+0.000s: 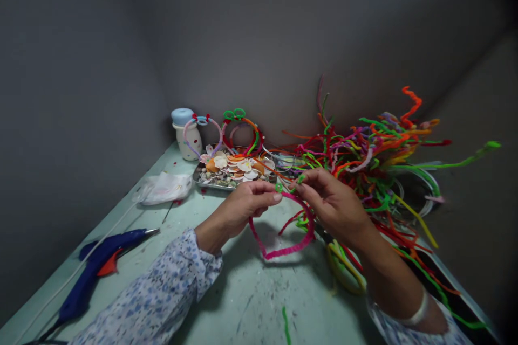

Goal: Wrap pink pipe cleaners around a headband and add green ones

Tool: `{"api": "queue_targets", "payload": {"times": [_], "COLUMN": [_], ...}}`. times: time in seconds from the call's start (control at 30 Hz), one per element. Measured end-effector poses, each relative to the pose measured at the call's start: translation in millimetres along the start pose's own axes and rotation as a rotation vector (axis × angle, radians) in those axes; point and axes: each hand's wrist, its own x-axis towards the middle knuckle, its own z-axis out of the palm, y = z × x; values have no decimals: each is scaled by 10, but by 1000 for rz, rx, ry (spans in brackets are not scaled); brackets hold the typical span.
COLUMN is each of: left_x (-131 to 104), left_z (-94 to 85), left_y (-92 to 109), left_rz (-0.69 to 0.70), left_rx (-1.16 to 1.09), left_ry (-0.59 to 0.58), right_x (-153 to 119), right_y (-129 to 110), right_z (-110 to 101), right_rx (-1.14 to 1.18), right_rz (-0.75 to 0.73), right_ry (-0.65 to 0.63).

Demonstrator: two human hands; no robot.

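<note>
A pink fuzzy headband (289,251), wrapped in pipe cleaner, hangs between my hands above the table. My left hand (256,202) pinches its top edge with thumb and fingers, beside a small green curl. In the fingertips of my right hand (334,199) is a green pipe cleaner (300,178), bent near the headband's top. Whether the green piece is joined to the headband I cannot tell. Behind my hands, a metal tray (220,186) holds shells and small stones. Finished-looking headbands (222,137) with coloured loops stand along the tray's back.
A blue glue gun (91,275) with its cord lies at left, near a plastic bag (168,188). A white jar (188,141) with blue lid stands at the back. Tangled pipe cleaners (384,143) heap at right. A green scrap (286,323) lies in front.
</note>
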Motion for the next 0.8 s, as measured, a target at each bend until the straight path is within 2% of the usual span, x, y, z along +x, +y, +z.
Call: {"api": "queue_targets", "payload": {"times": [0.47,0.8], "left_x": [-34,-43], "left_z": [32,29], "left_y": [23,28], "left_rz": [4,53], "left_rx": [114,201], "left_ry": [47,12], "right_x": [-7,-6], "right_y": [-29,-47], "right_z": [29,19], "right_rx": [103,73], "right_rz": [29,27], "right_ry": [-70,-56]}}
